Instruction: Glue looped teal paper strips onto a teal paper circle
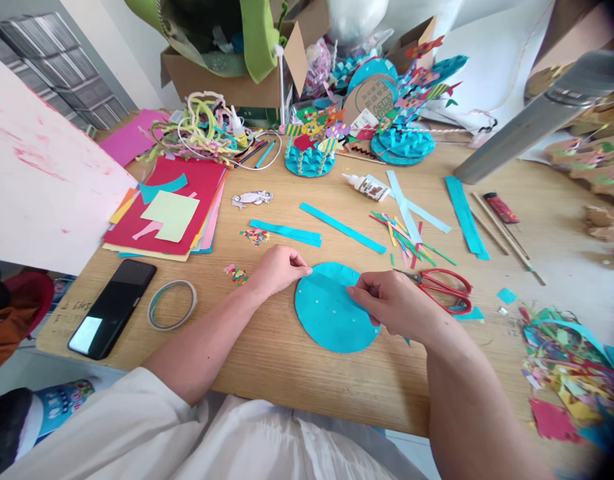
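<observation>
A round blue paper disc (331, 327) with several small pale dots lies flat on the table in front of me. My left hand (281, 270) is closed in a pinch at the disc's upper left edge; what is between the fingertips is too small to tell. Above the disc's right side, my right hand (393, 300) is also pinched, and I cannot make out anything in its fingers. Red-handled scissors (444, 288) lie just beyond the right hand. Blue paper strips (343, 228) rest behind the disc, with small piles of colourful paper bits (257, 236) to their left.
A phone (113, 308) and a tape roll (172, 305) lie at left, near stacked coloured paper (161, 220). Behind are a glue bottle (369, 187) and a blue fish-decorated craft (309, 160). A grey pole (517, 127) and paper scraps (571, 373) occupy the right.
</observation>
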A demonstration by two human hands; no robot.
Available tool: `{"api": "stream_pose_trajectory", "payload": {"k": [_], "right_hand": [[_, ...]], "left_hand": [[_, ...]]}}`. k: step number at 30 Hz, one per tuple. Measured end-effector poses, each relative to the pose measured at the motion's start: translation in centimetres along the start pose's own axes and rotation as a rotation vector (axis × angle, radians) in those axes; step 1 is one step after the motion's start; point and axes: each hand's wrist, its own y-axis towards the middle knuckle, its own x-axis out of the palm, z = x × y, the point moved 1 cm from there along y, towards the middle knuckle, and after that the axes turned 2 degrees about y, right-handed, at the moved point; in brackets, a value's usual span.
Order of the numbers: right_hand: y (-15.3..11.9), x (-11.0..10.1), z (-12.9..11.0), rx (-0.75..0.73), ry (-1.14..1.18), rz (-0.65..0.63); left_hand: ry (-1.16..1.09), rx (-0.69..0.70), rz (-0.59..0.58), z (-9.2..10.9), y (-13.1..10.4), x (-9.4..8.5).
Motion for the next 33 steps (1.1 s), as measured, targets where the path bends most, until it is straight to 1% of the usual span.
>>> {"api": "stream_pose_trajectory", "payload": {"k": [6,12,16,19,22,28,33], "right_hand": [[-0.1,-0.1,-0.2,-0.002,-0.008,-0.006],[-0.3,-0.1,-0.3,0.002,-0.001,0.002],[-0.3,-0.1,-0.5,0.005,0.032,-0.010],[-0.3,0.0,-0.6,0.032,0.094,-0.029],[-0.3,0.0,-0.6,0.051,0.194,-0.040],[-0.1,-0.1,0.1,-0.010,0.381,-0.025],[0.1,-0.3,0.5,-0.060,0.455,-0.024]], "left_hand": [[0.039,-0.002,0.009,0.3,-0.1,0.1],[0.124,-0.015,-0.004,0.5,-0.3,0.1],[0.180,-0.015,-0.016,0.5,-0.4,0.2],[0.189,0.002,0.015,0.3,-0.5,0.3],[0.204,0.047,0.054,0.3,-0.7,0.5],[0.303,0.203,0.100,1.1,-1.8,0.8],[0.409,0.316,0.190,1.5,-2.7,1.4]]}}
